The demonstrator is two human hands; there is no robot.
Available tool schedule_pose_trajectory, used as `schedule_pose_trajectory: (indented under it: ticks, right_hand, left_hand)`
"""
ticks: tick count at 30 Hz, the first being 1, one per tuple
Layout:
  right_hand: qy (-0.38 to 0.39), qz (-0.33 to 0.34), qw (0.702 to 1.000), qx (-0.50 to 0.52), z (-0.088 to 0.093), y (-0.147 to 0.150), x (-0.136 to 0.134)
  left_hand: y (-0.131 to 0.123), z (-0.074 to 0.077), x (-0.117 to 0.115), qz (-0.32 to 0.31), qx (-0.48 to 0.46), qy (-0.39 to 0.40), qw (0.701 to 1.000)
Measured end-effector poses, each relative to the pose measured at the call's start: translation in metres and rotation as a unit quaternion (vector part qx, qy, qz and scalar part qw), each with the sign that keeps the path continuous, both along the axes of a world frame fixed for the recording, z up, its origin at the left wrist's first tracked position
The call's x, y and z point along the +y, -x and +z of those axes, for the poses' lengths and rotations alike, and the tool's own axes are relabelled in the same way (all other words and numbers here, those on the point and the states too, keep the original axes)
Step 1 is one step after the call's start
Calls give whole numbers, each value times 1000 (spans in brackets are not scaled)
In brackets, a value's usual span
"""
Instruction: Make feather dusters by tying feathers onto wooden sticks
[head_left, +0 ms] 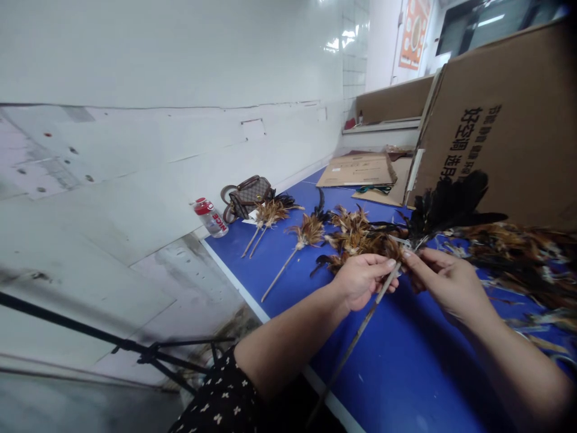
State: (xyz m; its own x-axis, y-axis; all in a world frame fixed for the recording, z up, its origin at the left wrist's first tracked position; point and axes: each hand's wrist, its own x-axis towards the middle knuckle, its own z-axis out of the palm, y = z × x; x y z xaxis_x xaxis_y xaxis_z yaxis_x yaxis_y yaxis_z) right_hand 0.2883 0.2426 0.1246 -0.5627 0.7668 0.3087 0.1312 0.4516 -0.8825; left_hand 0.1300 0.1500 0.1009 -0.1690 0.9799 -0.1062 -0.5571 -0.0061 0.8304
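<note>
My left hand (pixel 363 281) is closed round the upper part of a thin wooden stick (pixel 359 331), which slants down toward the table's front edge. Large black feathers (pixel 444 207) fan out from the stick's top end, with some brown ones lower down. At the feather bases, the fingers of my right hand (pixel 451 285) pinch together; they partly hide what they hold, which looks like feathers. Just beyond my left hand lie brown feather bunches (pixel 354 228). To their left is a feather duster (pixel 309 231) on a bare stick.
Loose brown feathers (pixel 527 258) cover the right of the blue table (pixel 406 361). Two smaller feathered sticks (pixel 270 213) lie by a patterned handbag (pixel 250 195) and a red-lidded bottle (pixel 211 218). Flat cardboard (pixel 358 169), green-handled scissors (pixel 376 189) and a tall cardboard box (pixel 505 120) stand behind.
</note>
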Motion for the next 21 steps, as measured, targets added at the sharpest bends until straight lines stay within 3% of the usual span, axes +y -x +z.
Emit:
schedule_pose_trajectory:
  ticks: [6,14,21]
  right_hand:
    - [11,15,1000,4,-1,0,1]
    - [42,-24,998,-27,-14,-1,7]
    - [11,-24,999,-46,-3,4,-2]
  left_hand:
    - [3,-2,1,-26,-5,-8,1000]
    - [-2,-9,5,102,10,8,995]
    - [-15,-21,6,93,31,-25,995]
